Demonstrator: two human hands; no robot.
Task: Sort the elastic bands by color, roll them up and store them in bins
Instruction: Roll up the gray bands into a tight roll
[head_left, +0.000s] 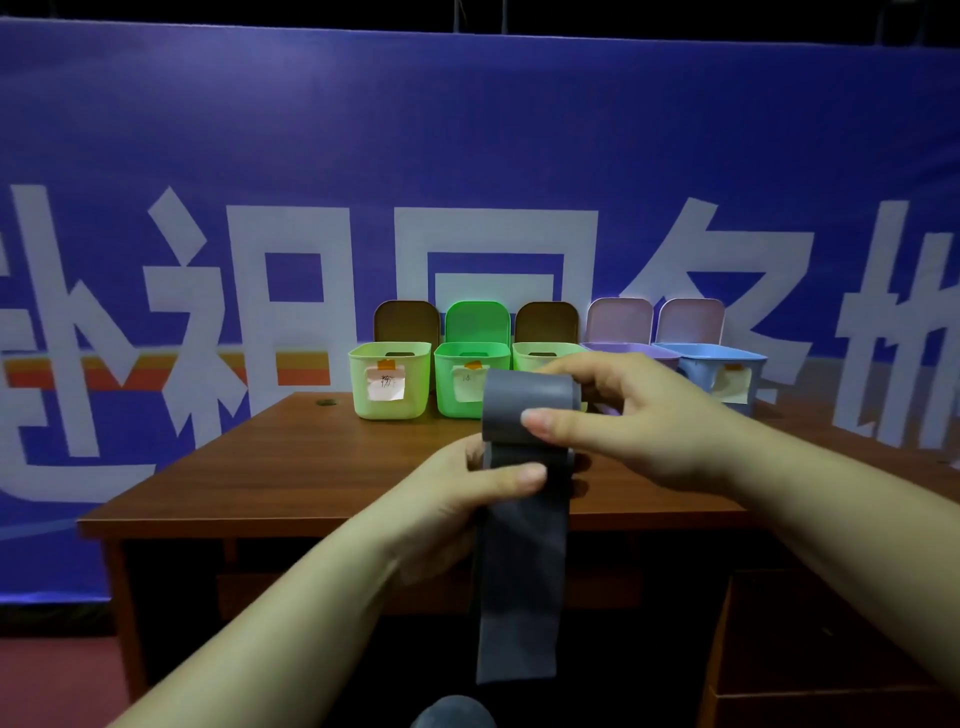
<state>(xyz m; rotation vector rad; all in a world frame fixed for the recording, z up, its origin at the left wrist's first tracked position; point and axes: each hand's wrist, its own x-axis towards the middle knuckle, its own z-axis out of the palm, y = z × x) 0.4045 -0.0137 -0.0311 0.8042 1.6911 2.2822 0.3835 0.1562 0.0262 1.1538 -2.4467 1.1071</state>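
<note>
I hold a wide grey elastic band (519, 571) in front of me, above the near edge of the wooden table (291, 467). Its top end is wound into a roll (524, 400); the loose tail hangs straight down. My right hand (639, 421) grips the roll, thumb on its front and fingers over the top. My left hand (467, 493) pinches the band just below the roll, thumb across its front. Behind them stands a row of bins: a light green bin (390, 382), a brighter green bin (462, 382), a third green bin (535, 356), a purple bin (631, 351) and a blue bin (727, 371).
Paper labels are taped to the bin fronts, and the lids stand upright behind the bins. A blue banner (467, 156) with large white characters fills the background. A brown cabinet (831, 649) sits low at the right. A grey rounded object (452, 712) shows at the bottom edge.
</note>
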